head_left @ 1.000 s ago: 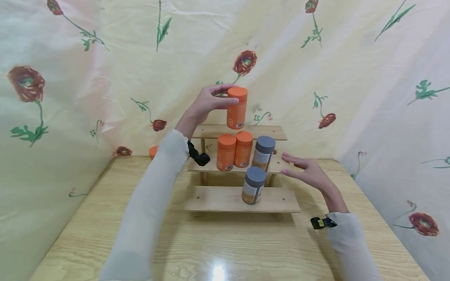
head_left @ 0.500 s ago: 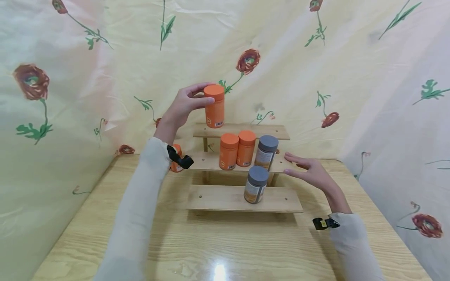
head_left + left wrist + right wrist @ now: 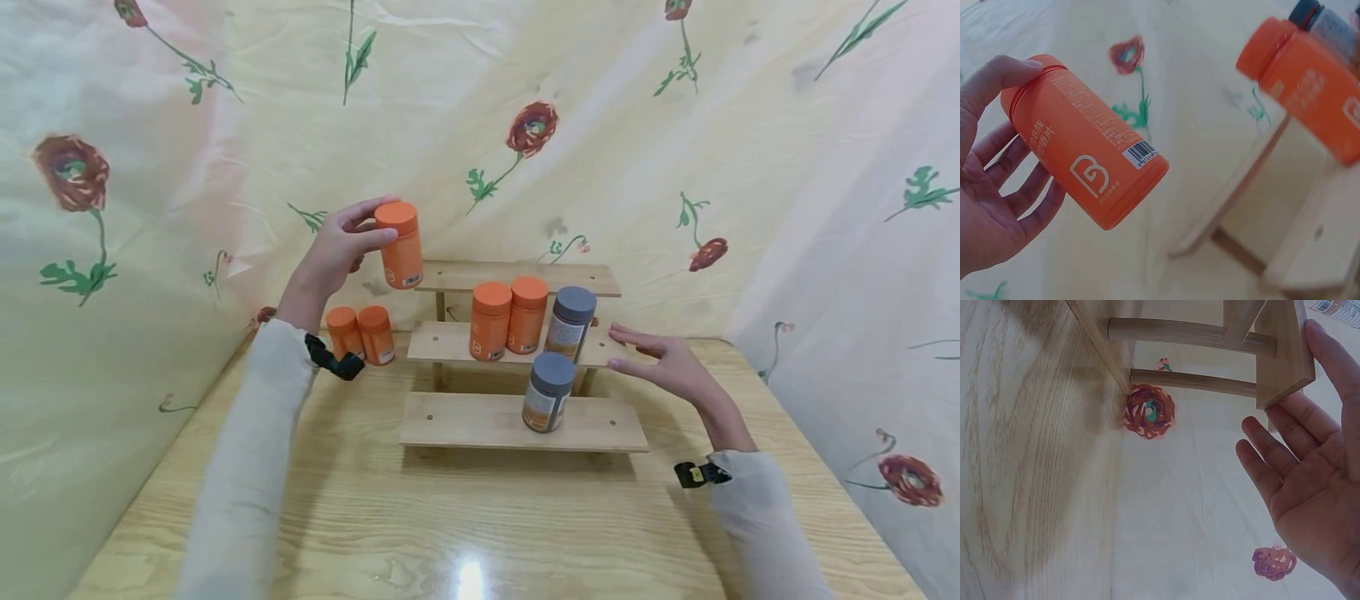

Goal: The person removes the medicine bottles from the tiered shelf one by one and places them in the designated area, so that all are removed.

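Observation:
My left hand grips an orange bottle near its lid, upright in the air to the left of the top shelf. In the left wrist view the thumb lies at the lid of this orange bottle, with fingers behind it. My right hand is at the right end of the middle shelf. Its fingers are extended, and the right wrist view has thumb and fingertips right at the board's end. Two orange bottles and a grey-lidded bottle stand on that shelf.
Another grey-lidded bottle stands on the lowest shelf. Two more orange bottles stand on the table left of the wooden rack, partly behind the left wrist. The top shelf is close to a flowered cloth backdrop.
My left hand has carried the orange bottle leftward from over the top shelf, then lower. The two bottles on the table have come into sight. The right hand has stayed at the shelf end.

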`<state>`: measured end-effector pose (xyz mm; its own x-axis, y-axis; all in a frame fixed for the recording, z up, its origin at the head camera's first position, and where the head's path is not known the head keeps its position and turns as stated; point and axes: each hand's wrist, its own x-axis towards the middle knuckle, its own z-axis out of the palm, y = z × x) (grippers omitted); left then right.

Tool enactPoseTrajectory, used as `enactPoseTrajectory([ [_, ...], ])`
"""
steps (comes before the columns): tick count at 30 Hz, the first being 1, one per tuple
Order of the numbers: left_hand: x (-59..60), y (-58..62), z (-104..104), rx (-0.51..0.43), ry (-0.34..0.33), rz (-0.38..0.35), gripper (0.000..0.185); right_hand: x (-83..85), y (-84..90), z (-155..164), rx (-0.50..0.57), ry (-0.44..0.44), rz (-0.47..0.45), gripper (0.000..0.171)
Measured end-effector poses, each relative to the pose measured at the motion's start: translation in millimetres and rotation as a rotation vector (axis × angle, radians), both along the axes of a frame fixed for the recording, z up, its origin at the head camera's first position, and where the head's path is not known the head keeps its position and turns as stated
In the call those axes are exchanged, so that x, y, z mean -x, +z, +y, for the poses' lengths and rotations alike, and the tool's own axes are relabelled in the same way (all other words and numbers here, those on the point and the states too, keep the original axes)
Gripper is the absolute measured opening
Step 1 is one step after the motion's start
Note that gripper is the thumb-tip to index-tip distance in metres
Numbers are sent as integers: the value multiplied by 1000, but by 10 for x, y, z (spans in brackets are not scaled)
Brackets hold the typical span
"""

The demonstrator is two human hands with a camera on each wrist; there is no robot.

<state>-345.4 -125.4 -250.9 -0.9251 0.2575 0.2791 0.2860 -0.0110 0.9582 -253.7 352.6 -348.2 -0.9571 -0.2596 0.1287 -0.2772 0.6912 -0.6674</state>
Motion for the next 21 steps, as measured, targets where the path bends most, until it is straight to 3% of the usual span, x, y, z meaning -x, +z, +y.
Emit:
enactPoseTrajectory([
  [5,-8,-146,-249,-47,60,-28,55,-8,31,-20,-12,-11,-17,57],
  [11,-40,-312,-493,-127,120,14,56,-6,61,-24,-12,-17,-36,59],
  [21,-141,-511,-878,-54,260,-30,60,19,14,-1,0,-1,-14,56],
])
